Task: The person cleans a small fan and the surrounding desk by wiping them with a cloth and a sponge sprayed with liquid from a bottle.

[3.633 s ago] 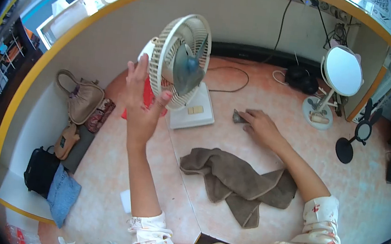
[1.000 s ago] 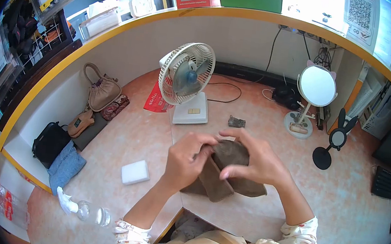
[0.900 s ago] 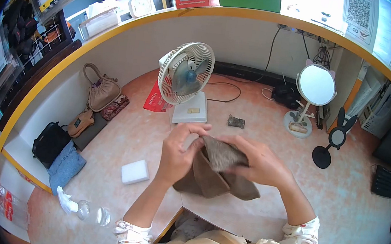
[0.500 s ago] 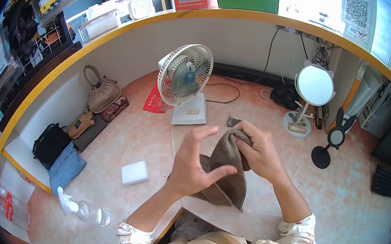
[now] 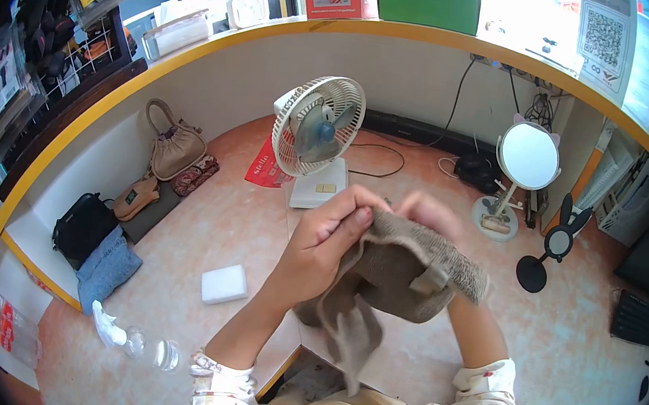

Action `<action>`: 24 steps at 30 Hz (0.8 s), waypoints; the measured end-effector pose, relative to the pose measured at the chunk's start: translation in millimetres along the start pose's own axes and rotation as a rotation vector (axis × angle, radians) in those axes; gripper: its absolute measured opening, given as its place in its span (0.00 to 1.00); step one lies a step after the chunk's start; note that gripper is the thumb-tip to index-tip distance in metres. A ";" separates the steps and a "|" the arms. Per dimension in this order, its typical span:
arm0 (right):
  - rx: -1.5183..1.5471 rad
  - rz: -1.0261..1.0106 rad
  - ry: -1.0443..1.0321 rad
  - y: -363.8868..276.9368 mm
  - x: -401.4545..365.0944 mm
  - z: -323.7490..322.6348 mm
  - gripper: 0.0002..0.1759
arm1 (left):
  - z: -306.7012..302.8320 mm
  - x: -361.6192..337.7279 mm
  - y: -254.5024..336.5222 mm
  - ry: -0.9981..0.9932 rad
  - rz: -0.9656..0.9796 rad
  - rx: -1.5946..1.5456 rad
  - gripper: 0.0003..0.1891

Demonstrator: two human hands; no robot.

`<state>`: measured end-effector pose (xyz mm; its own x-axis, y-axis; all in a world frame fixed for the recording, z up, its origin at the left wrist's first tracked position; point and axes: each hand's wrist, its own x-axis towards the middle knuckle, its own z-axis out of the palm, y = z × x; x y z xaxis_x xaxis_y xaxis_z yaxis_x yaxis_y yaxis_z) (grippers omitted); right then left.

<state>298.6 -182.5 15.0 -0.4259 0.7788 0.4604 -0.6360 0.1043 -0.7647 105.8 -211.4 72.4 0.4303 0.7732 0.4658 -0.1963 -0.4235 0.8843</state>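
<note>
A brown-grey cloth (image 5: 396, 279) hangs in loose folds between my hands above the near side of the desk. My left hand (image 5: 328, 239) is closed, pinching the cloth's upper left edge between thumb and fingers. Behind the upper right part of the cloth is my right hand (image 5: 431, 215), smeared by motion. Its fingertips are blurred and partly covered, so their grip cannot be made out. A white sponge-like block (image 5: 224, 284) lies on the desk left of my left forearm. Farther left, a clear spray bottle (image 5: 139, 344) with a white trigger head lies on its side.
Beyond my hands stands a desk fan (image 5: 318, 130), with a red packet (image 5: 269, 166) beside it. A round white mirror (image 5: 530, 155) and a black rabbit-eared mirror (image 5: 556, 243) stand at right. Bags (image 5: 177, 150) and a folded blue-grey cloth (image 5: 109, 267) line the left wall.
My left hand, open before, has closed on the cloth's edge. The cloth has been raised and spread to the right, now covering part of my right hand. The view has shifted slightly.
</note>
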 end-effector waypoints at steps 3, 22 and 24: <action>-0.401 0.067 0.210 33.5 1.0 -1.5 0.17 | 2.9 21.8 -5.8 0.060 0.173 0.271 0.07; -0.432 -0.717 0.627 28.6 211.7 -79.9 0.15 | -127.9 90.1 -115.6 0.741 0.504 0.864 0.30; -0.670 -0.641 0.596 33.1 229.4 -75.6 0.11 | -137.0 98.3 -123.4 0.720 0.516 0.859 0.28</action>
<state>228.5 46.4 61.2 0.3520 0.6152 0.7055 -0.0738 0.7696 -0.6343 51.7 -18.4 13.2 -0.1629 0.3919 0.9055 0.5604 -0.7186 0.4118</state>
